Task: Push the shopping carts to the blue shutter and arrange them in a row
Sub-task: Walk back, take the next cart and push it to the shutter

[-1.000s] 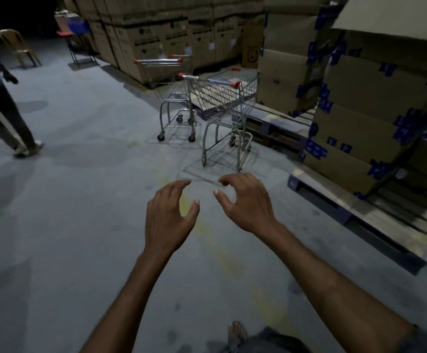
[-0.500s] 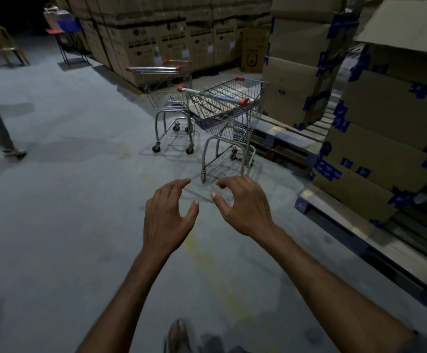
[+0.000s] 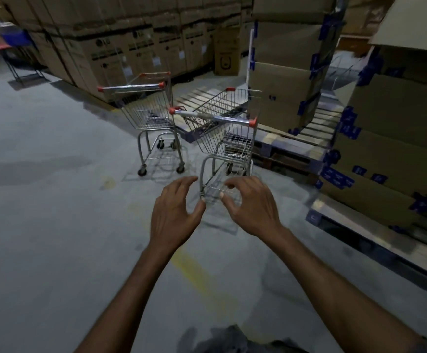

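1. Clearly, little of the job can be called done: no blue shutter is seen, and no cart is held yet, so all the pushing and lining up is judged to be left.
2. Tall stacks of brown cardboard boxes (image 3: 136,47), flat-sided and taped in blue, are piled on slatted wooden pallets (image 3: 291,143) over a smooth grey concrete floor (image 3: 41,225).
3. Two small silver wire shopping carts are parked side by side, apart: the nearer cart (image 3: 222,138) is just ahead of the hands, beside a pallet, and the farther cart (image 3: 151,110) is to its left. Thin shiny bars, red-capped handles and little round wheels are seen on both.
4. Both bare hands are held out empty, the left hand (image 3: 174,212) and right hand (image 3: 253,205) with fingers spread and curled, nothing gripped.
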A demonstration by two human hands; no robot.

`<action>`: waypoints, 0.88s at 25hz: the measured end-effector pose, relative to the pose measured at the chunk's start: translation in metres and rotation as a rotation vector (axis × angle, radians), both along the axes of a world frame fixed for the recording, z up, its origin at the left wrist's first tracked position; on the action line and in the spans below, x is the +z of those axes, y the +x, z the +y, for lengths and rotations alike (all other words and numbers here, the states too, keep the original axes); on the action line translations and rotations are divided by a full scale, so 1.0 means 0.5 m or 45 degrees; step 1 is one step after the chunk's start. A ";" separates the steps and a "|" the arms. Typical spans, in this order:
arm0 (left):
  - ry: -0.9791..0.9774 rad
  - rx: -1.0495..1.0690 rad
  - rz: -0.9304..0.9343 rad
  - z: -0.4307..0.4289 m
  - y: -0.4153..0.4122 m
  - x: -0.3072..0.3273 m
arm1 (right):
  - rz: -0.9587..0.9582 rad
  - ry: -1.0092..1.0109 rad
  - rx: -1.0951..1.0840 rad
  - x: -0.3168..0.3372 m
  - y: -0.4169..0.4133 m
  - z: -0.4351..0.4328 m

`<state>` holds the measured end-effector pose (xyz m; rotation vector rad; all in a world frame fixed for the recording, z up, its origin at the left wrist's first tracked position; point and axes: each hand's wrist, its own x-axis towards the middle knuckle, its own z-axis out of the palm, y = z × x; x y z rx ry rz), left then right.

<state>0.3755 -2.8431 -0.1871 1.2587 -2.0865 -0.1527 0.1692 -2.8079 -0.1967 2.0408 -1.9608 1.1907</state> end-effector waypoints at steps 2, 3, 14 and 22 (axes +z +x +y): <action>0.004 -0.030 -0.004 -0.075 0.000 0.003 | 0.008 0.012 -0.039 0.004 0.005 -0.062; -0.009 -0.047 -0.013 -0.108 -0.006 0.002 | 0.034 0.012 -0.056 0.003 0.004 -0.091; -0.023 -0.175 -0.044 -0.530 -0.179 -0.015 | 0.079 0.022 -0.238 -0.028 -0.169 -0.494; 0.034 -0.176 -0.092 -0.768 -0.283 -0.025 | 0.084 0.124 -0.158 -0.042 -0.271 -0.736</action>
